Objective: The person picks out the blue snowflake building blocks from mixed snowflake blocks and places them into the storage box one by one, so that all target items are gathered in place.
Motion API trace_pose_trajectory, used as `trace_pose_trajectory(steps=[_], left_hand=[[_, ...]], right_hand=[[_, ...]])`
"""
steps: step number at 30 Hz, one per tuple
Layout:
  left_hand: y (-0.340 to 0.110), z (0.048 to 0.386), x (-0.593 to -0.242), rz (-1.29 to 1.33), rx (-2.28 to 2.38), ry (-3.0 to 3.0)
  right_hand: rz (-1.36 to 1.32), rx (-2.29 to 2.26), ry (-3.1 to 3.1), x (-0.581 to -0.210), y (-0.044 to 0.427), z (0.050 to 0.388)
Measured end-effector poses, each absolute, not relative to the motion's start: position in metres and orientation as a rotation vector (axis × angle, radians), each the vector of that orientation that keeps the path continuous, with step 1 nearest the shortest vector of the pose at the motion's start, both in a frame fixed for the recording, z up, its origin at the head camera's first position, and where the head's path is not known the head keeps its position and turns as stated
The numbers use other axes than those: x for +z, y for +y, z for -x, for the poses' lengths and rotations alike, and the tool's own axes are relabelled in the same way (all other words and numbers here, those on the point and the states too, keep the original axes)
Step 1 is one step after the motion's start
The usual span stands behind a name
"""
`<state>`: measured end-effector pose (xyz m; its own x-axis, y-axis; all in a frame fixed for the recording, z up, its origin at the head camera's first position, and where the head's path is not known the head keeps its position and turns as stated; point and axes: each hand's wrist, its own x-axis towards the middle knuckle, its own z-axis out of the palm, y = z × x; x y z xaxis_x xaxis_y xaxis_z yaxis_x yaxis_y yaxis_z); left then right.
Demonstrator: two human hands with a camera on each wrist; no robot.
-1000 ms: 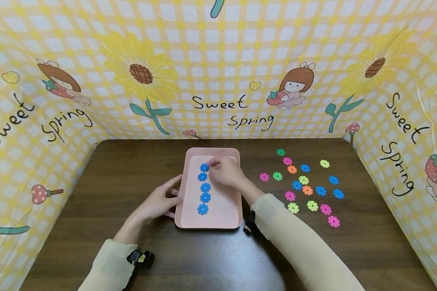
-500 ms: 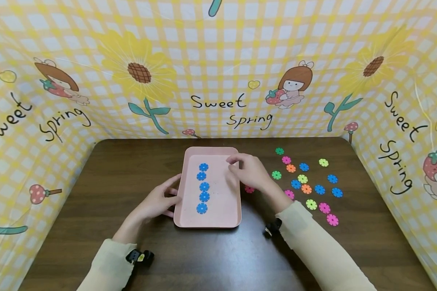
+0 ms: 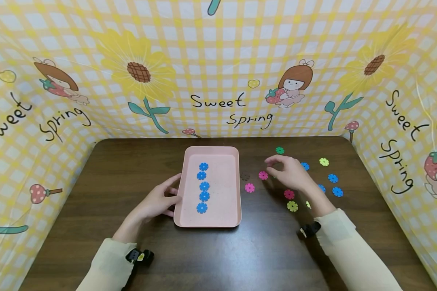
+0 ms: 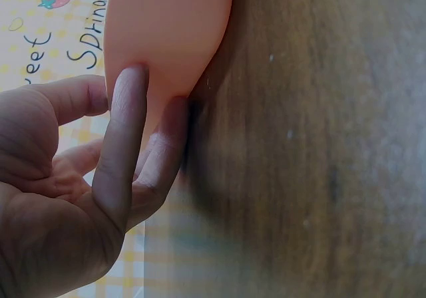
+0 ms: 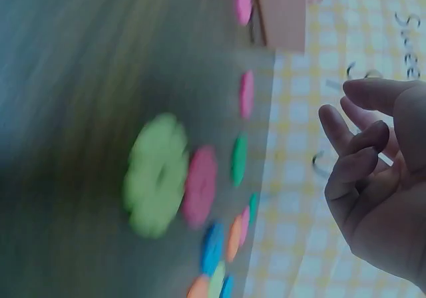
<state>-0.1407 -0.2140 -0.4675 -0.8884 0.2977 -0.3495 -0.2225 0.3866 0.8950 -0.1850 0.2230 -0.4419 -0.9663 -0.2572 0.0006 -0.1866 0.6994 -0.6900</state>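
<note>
A pink rectangular tray (image 3: 223,220) lies on the dark wooden table, with a column of blue flower-shaped discs (image 3: 204,186) inside, left of its middle. My left hand (image 3: 159,201) touches the tray's left side; in the left wrist view its fingertips press against the outer wall (image 4: 170,32). Over the loose discs to the right, my right hand (image 3: 289,173) hovers with loosely bent fingers and nothing visible in them. Beneath or beside it lie a pink disc (image 3: 263,175), a yellow-green disc (image 3: 292,206) and a green disc (image 3: 279,150). The hand hides several others.
Another pink disc (image 3: 249,187) lies just right of the tray, near a faint dark flower shape (image 3: 245,176). Blue discs (image 3: 337,192) and a yellow-green one (image 3: 324,162) lie farther right. Checked yellow cloth (image 3: 218,56) stands around the table's back and sides.
My right hand has withdrawn from the top of the blue column and moved right, out of the tray, to above the loose discs. My left hand stays at the tray's left side.
</note>
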Motion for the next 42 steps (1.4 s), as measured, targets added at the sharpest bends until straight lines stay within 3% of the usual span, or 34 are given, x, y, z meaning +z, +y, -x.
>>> trace_pose_trajectory(steps=[17,42], left_hand=[[-0.213,0.14,-0.465,-0.061,1.513,2.194],[-0.214,0.141,-0.466,-0.062,1.5,2.208]], right_hand=[[0.2,-0.894,2.776,-0.46,0.299,0.164],[0.245,-0.758,2.799,-0.468,0.303,0.16]])
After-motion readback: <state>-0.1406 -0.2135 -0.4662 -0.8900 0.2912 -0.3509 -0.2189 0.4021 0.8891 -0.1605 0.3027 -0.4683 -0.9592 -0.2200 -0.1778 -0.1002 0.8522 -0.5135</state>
